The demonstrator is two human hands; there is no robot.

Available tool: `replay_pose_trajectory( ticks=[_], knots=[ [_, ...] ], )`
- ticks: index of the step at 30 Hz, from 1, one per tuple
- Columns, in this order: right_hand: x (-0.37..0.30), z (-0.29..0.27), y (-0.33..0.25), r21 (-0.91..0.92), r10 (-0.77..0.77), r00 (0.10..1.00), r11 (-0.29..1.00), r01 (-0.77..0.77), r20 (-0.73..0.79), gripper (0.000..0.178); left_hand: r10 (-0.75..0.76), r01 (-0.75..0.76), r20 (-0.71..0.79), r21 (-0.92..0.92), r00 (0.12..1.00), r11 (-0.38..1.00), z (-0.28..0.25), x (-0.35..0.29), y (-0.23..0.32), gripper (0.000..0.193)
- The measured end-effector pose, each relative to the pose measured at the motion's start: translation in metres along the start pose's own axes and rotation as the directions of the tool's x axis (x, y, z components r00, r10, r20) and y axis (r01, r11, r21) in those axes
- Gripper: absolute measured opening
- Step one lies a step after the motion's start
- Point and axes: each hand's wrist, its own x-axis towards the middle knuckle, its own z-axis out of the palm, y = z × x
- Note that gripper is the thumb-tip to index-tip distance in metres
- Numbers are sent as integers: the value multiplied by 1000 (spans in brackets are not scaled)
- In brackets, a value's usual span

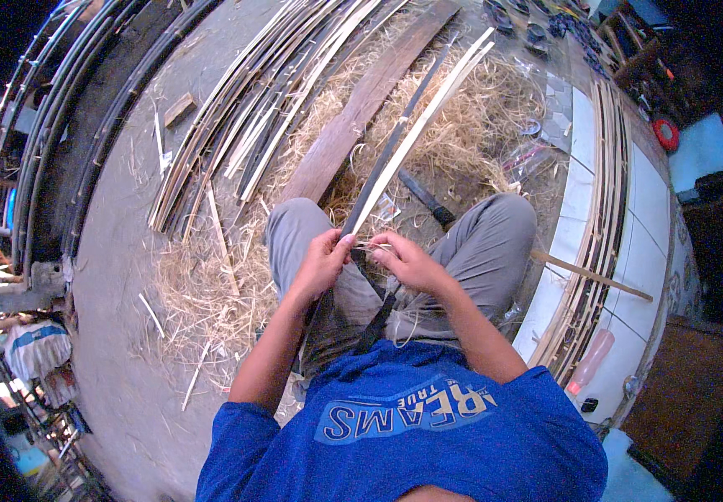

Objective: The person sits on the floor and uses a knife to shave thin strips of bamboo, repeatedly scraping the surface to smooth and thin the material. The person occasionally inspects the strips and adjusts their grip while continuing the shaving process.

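Between my knees, my left hand (326, 259) is closed around the near end of a split bamboo strip. Its dark-skinned length (387, 159) and a pale length (425, 122) run side by side away from me and part slightly at the far end. Close on the right, my right hand (403, 262) has its fingers pinched together. Thin pale strands show at its fingertips, but what it grips is not clear. A dark strap-like piece (376, 324) lies below the hands, over my lap. Past my right knee rests a tool with a dark handle (425, 197).
A wooden plank (360, 113) lies ahead amid heaps of curly shavings (485, 113). Bundled strips (236, 109) cover the floor at left; more strips (600, 217) lie on white tiles at right, with a loose stick (593, 275) across them. Dark poles (48, 125) stand far left.
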Motion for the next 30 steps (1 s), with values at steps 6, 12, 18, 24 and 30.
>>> replay_pose_trajectory(
  ticks=[6, 12, 18, 24, 30],
  knots=[
    [-20, -23, 17, -90, 5, 999, 996, -1, 45, 23, 5, -4, -20, 57, 1000, 998, -7, 1, -10, 27],
    [26, -25, 39, 808, 556, 701, 587, 49, -446, 16, -27, 31, -48, 91, 998, 995, -6, 2, 7, 25],
    [59, 13, 66, 911, 666, 731, 199, -362, 146, 12, 32, -33, 34, 20, 999, 999, 4, -3, -21, 31],
    [36, 8, 35, 427, 451, 797, 678, -599, 402, 20, -191, 216, 143, -183, 971, 959, 3, -12, -14, 29],
    [12, 6, 37, -133, -80, 996, 987, 86, 47, 29, -47, 51, 133, -27, 990, 998, 9, -2, -36, 22]
  ],
)
